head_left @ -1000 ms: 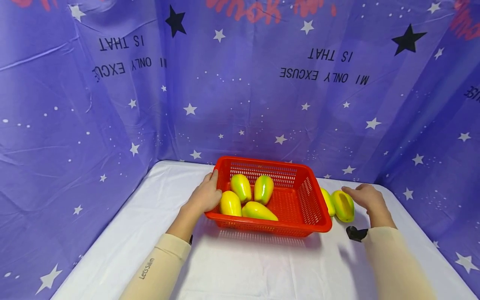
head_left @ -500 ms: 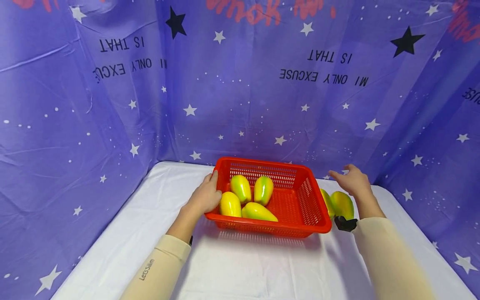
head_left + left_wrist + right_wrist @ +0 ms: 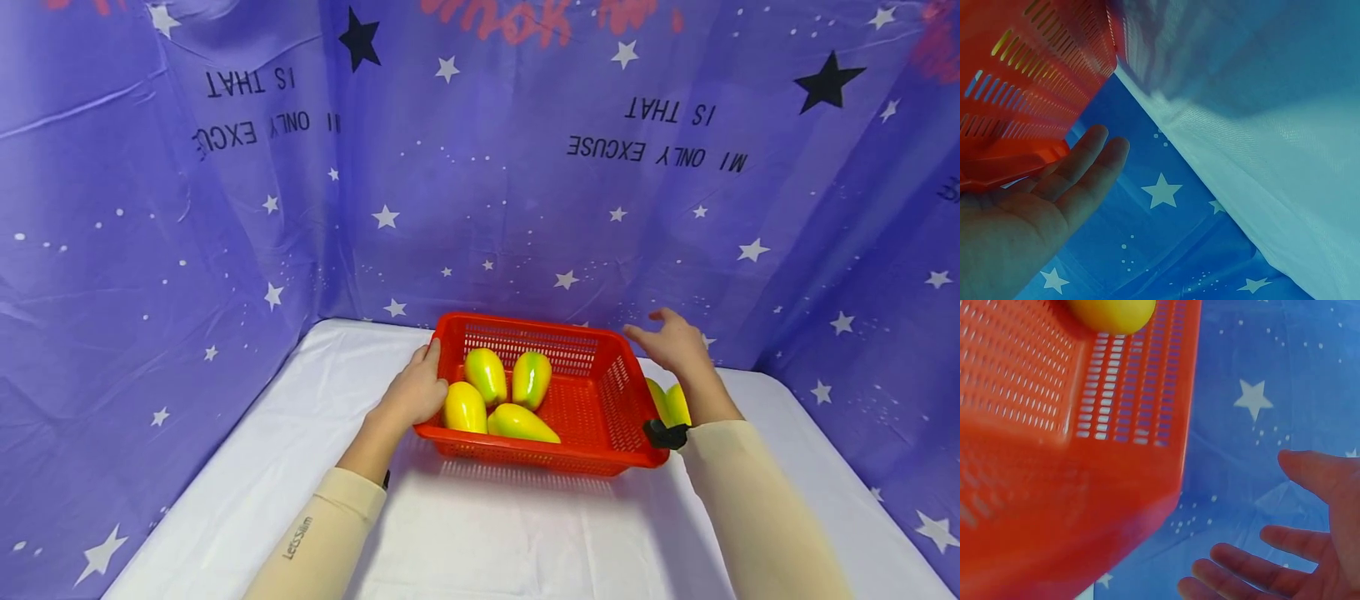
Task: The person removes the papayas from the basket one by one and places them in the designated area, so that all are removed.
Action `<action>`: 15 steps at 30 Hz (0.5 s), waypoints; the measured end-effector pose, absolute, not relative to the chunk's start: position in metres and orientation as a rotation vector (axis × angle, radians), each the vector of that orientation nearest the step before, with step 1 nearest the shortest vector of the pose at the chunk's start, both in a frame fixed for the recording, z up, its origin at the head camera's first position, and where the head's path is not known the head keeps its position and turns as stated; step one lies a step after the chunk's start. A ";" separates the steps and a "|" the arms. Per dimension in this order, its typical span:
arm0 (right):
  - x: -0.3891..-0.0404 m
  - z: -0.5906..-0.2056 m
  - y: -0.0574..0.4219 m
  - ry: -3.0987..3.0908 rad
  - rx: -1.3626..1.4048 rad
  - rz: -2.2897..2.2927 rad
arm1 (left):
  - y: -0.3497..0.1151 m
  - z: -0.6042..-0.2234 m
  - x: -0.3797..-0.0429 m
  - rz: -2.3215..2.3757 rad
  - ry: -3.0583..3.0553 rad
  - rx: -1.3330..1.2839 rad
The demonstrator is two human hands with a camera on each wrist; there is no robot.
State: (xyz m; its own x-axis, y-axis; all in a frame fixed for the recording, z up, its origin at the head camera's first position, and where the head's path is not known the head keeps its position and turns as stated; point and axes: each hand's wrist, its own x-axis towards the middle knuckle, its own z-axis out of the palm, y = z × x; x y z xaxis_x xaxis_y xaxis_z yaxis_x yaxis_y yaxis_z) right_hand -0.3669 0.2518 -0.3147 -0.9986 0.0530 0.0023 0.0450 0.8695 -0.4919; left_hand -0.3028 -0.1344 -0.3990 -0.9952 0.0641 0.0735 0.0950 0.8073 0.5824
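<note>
"Left hand (image 3: 411, 393)?"
"I'm seeing it gripping the slotted red basket (image 3: 576, 405), at its three o'clock."
"Right hand (image 3: 675, 344)?"
"Its fingers are standing apart, the basket lying at eight o'clock."

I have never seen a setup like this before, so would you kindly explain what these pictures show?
Gladly. There is no machine here, just a person's two bare hands. The wide picture comes from a camera worn on the head, looking forward and down; the two close-ups come from cameras on the wrists.

A white-covered table stands before a purple starry backdrop. At it is a red basket containing four yellow-green fruits. Two more fruits lie to its right, partly hidden.

The left hand grips the basket's left rim. The right hand is near the far right corner, fingers spread, holding nothing.
</note>
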 end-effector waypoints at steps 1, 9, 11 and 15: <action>-0.367 -0.314 0.249 -3.019 -0.071 0.803 | -0.134 -0.398 -0.303 -0.951 -2.939 -0.133; -0.367 -0.307 0.222 -2.998 -0.018 0.859 | -0.133 -0.398 -0.303 -0.989 -2.935 -0.112; -0.367 -0.306 0.215 -2.996 -0.012 0.870 | -0.133 -0.399 -0.303 -0.993 -2.938 -0.101; -0.370 -0.307 0.204 -2.996 0.025 0.874 | -0.133 -0.402 -0.304 -0.991 -2.941 -0.093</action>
State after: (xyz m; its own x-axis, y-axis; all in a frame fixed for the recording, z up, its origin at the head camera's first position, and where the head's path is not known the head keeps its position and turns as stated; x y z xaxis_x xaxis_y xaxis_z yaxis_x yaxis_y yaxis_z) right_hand -0.3696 0.2037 -0.3071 -0.9997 -0.0095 0.0242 -0.0210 0.8431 -0.5373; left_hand -0.3040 -0.1334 -0.4017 -0.9976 0.0448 0.0535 0.0681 0.7947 0.6032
